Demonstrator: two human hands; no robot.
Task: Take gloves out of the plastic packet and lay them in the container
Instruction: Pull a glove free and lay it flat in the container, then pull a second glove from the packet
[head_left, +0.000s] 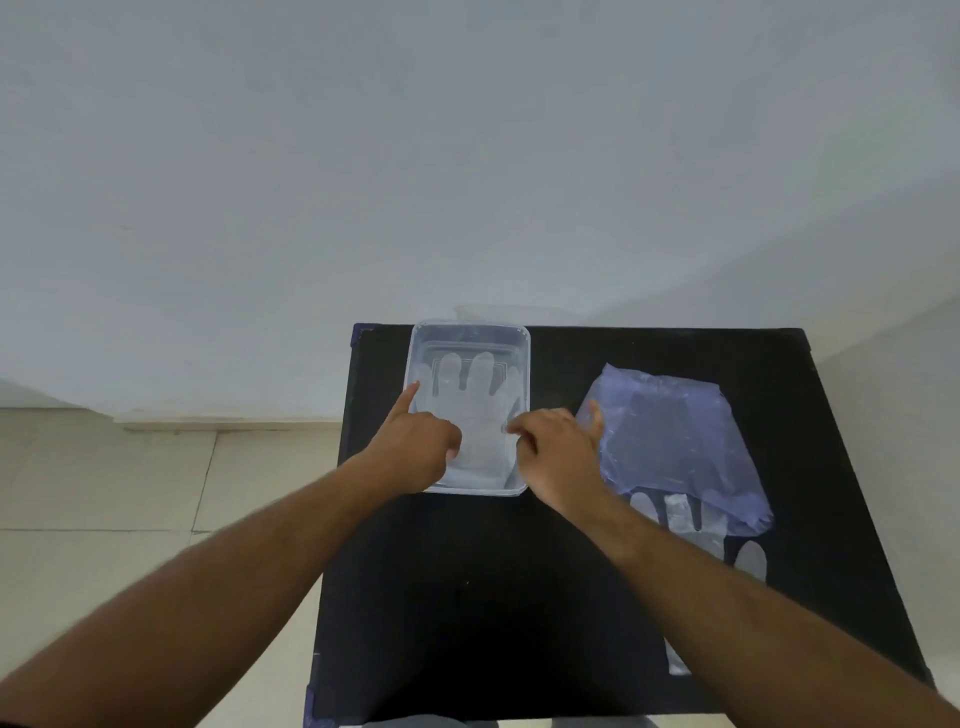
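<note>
A clear plastic container (523, 343) stands at the far left of a black table (467, 597). A see-through glove (475, 395) lies flat inside it, fingers pointing away from me. My left hand (415, 449) is over the container's near left side, index finger stretched along the rim, the other fingertips pinched on the glove's left edge. My right hand (558, 452) is at the container's right side, fingers curled onto the glove's right edge. A bluish plastic packet (675, 441) lies to the right, with more gloves (675, 512) sticking out of its near end.
The table stands against a plain white wall, with a tiled floor to the left. My right forearm crosses over the near part of the loose gloves. A clear bit of glove (678, 660) shows near the table's front right.
</note>
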